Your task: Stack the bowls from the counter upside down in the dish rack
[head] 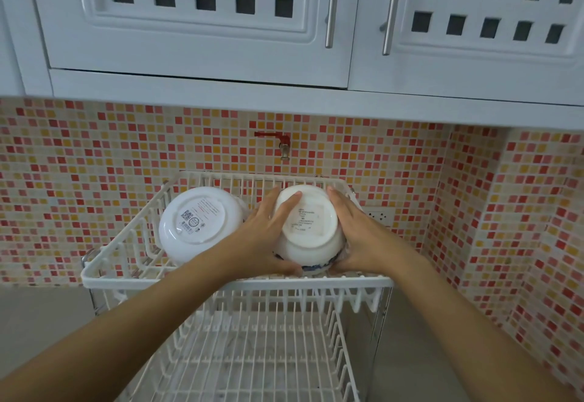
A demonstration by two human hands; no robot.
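A white wire dish rack (221, 281) with two tiers stands against the tiled wall. On its upper tier a white bowl (197, 223) lies upside down at the left, labels on its base. To its right a second white bowl (311, 227) is upside down, and a blue-patterned rim (316, 267) shows beneath it. My left hand (265, 237) clasps this bowl's left side and my right hand (354, 231) its right side.
The lower rack tier (252, 354) shows bare wires. A red tap (281, 142) sticks out of the mosaic wall above the rack. White cabinets (196, 22) hang overhead. A wall socket (377, 214) sits right of the rack. Grey counter (41, 322) lies at the left.
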